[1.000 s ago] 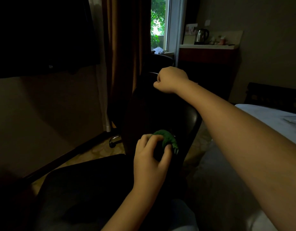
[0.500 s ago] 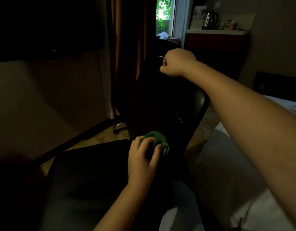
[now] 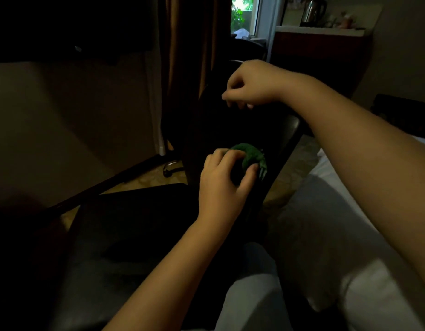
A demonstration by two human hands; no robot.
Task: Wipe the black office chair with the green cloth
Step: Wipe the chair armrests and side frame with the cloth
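Filling the middle of the dim room, the black office chair [image 3: 135,223] is mostly shadow. Its seat is a dark slab at lower left, its backrest merges with the gloom, and one shiny base leg [image 3: 169,167] shows beneath. White bedding [image 3: 338,211] runs off the right edge, crossed by the right forearm. A brown curtain [image 3: 182,56] hangs behind the chair, its top cut off. The right hand [image 3: 252,84] hangs before the upper backrest with fingers curled downward; whether it grips or even touches the chair cannot be told against the black. The left hand [image 3: 224,185] has thumb and fingers curled round the bunched green cloth [image 3: 250,155], holding it against the lower backrest just above the seat, with part of it covered by the fingers.
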